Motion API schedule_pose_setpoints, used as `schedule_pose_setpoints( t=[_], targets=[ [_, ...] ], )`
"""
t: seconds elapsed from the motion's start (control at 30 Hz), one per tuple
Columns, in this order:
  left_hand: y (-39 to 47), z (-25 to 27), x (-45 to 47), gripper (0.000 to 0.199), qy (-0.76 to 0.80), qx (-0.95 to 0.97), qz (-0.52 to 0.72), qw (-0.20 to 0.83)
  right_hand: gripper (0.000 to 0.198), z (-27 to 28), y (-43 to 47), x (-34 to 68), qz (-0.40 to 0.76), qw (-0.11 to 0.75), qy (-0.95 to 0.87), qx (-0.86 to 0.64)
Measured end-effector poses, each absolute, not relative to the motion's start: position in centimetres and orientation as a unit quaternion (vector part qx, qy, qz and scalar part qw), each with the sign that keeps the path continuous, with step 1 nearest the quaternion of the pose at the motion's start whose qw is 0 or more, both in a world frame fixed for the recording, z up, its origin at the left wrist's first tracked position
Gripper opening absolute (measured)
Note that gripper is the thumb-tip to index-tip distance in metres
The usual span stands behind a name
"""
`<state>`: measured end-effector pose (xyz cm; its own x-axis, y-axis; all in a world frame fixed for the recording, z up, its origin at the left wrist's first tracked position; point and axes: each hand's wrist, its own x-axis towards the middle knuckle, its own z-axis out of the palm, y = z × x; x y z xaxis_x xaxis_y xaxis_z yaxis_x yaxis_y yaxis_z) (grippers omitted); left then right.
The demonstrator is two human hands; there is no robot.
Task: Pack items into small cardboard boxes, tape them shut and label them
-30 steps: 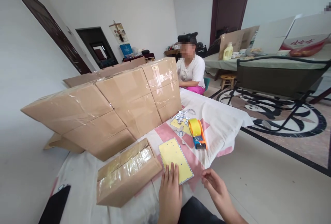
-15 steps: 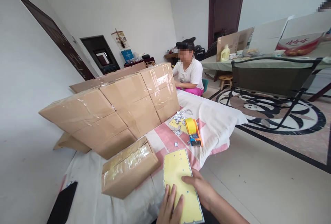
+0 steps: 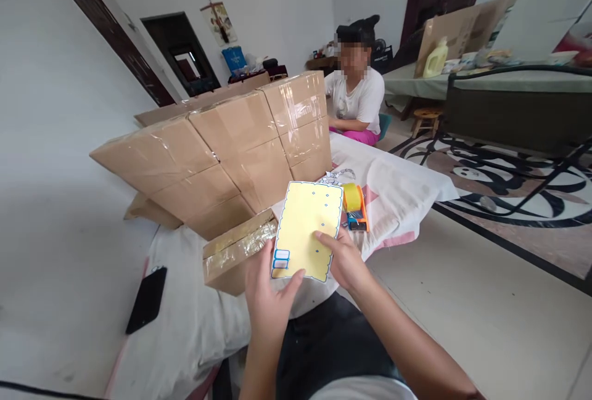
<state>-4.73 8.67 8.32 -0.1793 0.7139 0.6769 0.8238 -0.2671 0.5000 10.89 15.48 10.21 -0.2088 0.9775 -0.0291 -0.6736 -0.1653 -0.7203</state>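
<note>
A yellow paper sheet (image 3: 303,221) with a scalloped blue border and small blue diamonds is held up in front of me, tilted toward my face. My right hand (image 3: 345,259) pinches its right side, thumb on the front and fingers hidden behind. At the lower left corner, my left hand (image 3: 268,283) grips the sheet, its thumb along the bottom edge, beside two small blue-outlined boxes. Just behind the sheet on the right lies a tape dispenser (image 3: 355,208) with a yellow roll and an orange frame. White paper cutouts (image 3: 345,174) are partly covered by the sheet.
A taped cardboard box (image 3: 235,258) stands left of my hands, before a wall of stacked boxes (image 3: 240,147). A black phone (image 3: 147,300) lies on the cloth-covered table (image 3: 398,172) at lower left. Across from me sits a person (image 3: 358,101) in a white shirt.
The yellow sheet has been raised off my lap and tilted upright. My left hand has moved from its surface to its lower left corner. My view has shifted downward.
</note>
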Motion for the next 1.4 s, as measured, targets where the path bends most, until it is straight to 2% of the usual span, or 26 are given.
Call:
schedule_pose_setpoints(
  t=[0.07, 0.23, 0.43, 0.7, 1.13, 1.3, 1.4],
  targets=[
    [8.7, 8.2, -4.2, 0.071, -0.615, -0.626, -0.477, 0.048, 0.048, 9.9, 15.0, 10.4, 0.725, 0.568, -0.298, -0.253],
    [8.3, 7.3, -3.2, 0.07, -0.61, -0.621, -0.49, 0.037, 0.049, 8.5, 13.2, 9.1, 0.784, 0.489, -0.329, -0.194],
    [8.0, 7.4, -3.4, 0.052, -0.582, -0.632, -0.511, -0.029, 0.051, 7.2, 12.6, 7.8, 0.758, 0.528, -0.292, -0.249],
    [7.4, 6.9, -3.6, 0.032, -0.585, -0.607, -0.529, -0.092, 0.055, 5.7, 12.2, 7.8, 0.675, 0.552, -0.387, -0.298],
    [7.9, 5.9, -3.9, 0.042, -0.587, -0.394, -0.653, -0.27, 0.051, 4.2, 14.0, 9.1, 0.668, 0.536, -0.406, -0.319],
    [8.2, 4.9, -4.2, 0.042, -0.617, -0.359, -0.657, -0.242, 0.065, 2.6, 17.6, 10.8, 0.612, 0.543, -0.423, -0.389],
    [8.3, 4.4, -4.5, 0.039, -0.638, -0.343, -0.649, -0.232, 0.062, 1.8, 21.2, 12.0, 0.551, 0.485, -0.499, -0.46]
  ],
)
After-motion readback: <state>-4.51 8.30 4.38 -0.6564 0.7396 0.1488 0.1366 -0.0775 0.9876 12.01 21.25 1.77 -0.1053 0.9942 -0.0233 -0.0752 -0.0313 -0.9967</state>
